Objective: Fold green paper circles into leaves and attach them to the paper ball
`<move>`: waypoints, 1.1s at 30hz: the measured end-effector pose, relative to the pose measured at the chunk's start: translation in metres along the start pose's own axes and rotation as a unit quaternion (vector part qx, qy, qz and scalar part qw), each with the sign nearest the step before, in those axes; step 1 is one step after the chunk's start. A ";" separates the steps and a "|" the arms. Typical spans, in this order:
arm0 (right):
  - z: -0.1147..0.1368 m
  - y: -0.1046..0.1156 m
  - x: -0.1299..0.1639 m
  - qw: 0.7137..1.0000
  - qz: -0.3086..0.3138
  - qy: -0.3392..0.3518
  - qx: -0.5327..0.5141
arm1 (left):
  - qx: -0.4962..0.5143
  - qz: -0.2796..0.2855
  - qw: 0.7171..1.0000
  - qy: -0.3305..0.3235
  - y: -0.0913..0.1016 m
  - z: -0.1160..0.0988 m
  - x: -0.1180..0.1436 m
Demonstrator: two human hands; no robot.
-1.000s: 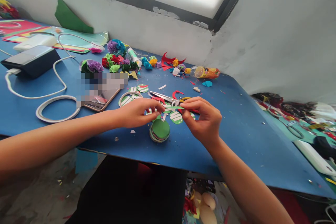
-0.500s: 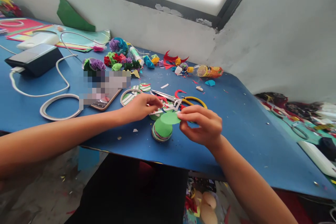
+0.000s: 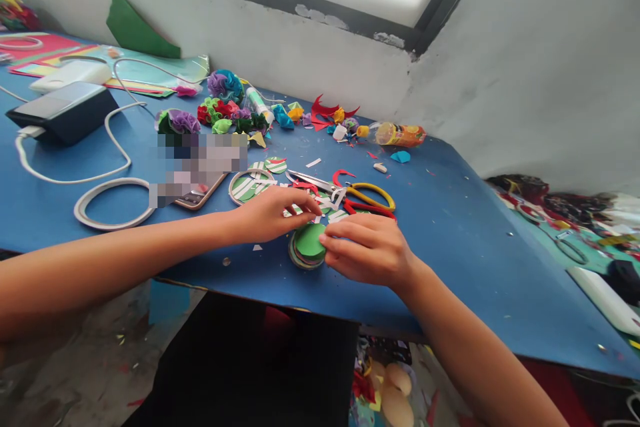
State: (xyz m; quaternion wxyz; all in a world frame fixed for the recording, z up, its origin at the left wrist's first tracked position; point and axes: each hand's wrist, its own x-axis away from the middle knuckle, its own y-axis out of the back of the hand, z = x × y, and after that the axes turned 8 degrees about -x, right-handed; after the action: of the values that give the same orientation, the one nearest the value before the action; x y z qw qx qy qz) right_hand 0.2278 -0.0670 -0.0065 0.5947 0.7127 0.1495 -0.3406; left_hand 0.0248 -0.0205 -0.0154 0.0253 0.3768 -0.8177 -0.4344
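Head view: right hand (image 3: 367,250) presses the green disc stack (image 3: 306,245).

A matt blue table top (image 3: 450,227), smooth and paper-like, is littered with paper scraps. A stack of flat matt paper discs (image 3: 306,245), green on top, sits under bare fingertips of the right hand (image 3: 367,250). The scissors (image 3: 345,192) have shiny metal blades and glossy yellow and red plastic handles. The crumpled flowers (image 3: 225,110) look like soft crepe paper, possibly felt. A white cable (image 3: 107,203) looks like smooth rubbery plastic. The wall (image 3: 525,67) is rough, chipped plaster.
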 end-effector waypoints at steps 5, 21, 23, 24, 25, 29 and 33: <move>0.001 0.000 -0.002 1.000 0.012 -0.005 -0.003 | -0.013 0.020 1.000 -0.018 0.001 -0.002 0.001; 0.001 -0.001 -0.003 0.998 -0.037 -0.049 0.004 | 0.000 0.033 0.999 0.019 0.002 -0.003 0.000; 0.001 -0.001 -0.004 0.996 -0.063 -0.064 0.003 | 0.010 0.032 0.999 0.030 0.002 -0.004 0.000; 0.001 -0.002 -0.004 0.994 -0.076 -0.073 0.003 | 0.016 0.031 0.999 0.037 0.002 -0.004 -0.001; 0.001 -0.002 -0.004 0.993 -0.090 -0.082 0.003 | 0.022 0.030 0.998 0.043 0.003 -0.005 -0.001; 0.002 -0.003 -0.006 0.982 -0.140 -0.128 0.002 | 0.037 0.021 0.997 0.057 0.004 -0.008 -0.001; 0.001 -0.002 -0.006 0.970 -0.168 -0.175 0.006 | 0.046 0.031 0.997 0.053 0.005 -0.008 0.000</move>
State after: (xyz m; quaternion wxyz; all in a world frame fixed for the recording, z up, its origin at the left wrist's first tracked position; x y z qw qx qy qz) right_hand 0.2221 -0.0662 -0.0045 0.5418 0.6101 0.1584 -0.5559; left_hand 0.0252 -0.0244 -0.0063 0.0649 0.3748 -0.8454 -0.3751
